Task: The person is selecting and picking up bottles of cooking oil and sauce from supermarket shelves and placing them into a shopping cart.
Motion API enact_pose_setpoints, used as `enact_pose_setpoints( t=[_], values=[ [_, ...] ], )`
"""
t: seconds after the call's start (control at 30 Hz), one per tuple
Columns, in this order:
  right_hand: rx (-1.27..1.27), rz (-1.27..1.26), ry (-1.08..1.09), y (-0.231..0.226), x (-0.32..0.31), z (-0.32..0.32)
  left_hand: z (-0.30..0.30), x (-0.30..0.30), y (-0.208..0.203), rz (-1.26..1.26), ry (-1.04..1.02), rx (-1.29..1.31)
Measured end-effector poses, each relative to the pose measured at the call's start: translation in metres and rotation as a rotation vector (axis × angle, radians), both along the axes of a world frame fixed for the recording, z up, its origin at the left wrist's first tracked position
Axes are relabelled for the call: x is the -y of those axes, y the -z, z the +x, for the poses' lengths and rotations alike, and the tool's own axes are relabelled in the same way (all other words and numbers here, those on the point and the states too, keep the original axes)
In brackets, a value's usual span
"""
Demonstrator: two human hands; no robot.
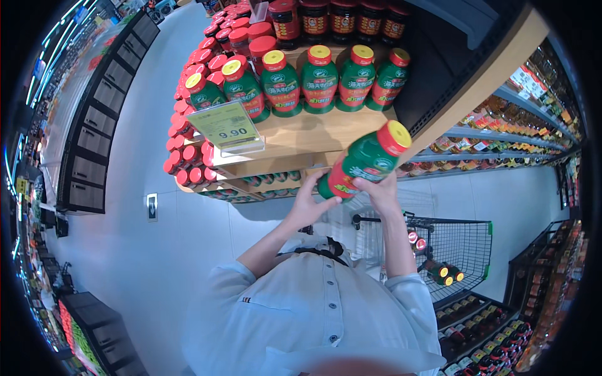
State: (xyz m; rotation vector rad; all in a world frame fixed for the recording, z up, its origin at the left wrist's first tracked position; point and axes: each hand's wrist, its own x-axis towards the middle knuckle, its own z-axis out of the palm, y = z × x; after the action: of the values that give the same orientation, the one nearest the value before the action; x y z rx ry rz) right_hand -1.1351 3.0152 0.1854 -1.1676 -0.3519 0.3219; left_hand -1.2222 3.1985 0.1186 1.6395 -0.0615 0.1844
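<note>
Both my hands hold a green squeeze bottle (369, 156) with a red label and a red-and-yellow cap, tilted with its cap toward the upper right. My left hand (308, 203) is closed about its base. My right hand (381, 191) grips its lower right side, thumb across the label. Just beyond, a row of matching green bottles (319, 81) stands upright on the wooden shelf (301, 135). A yellow price sign (231, 128) in a clear holder is at that shelf's front left edge.
Red-lidded jars (241, 37) are packed behind and left of the bottles. A wire shopping cart (467, 235) at my right holds several green bottles (442, 274) and red-topped containers (416, 240). A wooden post (470, 81) rises at right. Stocked shelves (495, 135) lie beyond it.
</note>
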Motion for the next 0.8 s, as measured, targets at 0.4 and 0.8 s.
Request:
enact_pose_setpoints(
  t=[0.4, 0.8],
  values=[
    [0.211, -0.305, -0.115, -0.022, -0.086, 0.083, 0.087, -0.055, 0.01, 0.148, -0.2, 0.149],
    [0.216, -0.3, 0.174, 0.006, 0.016, 0.14, 0.191, 0.038, 0.025, 0.323, -0.006, 0.16]
  ],
)
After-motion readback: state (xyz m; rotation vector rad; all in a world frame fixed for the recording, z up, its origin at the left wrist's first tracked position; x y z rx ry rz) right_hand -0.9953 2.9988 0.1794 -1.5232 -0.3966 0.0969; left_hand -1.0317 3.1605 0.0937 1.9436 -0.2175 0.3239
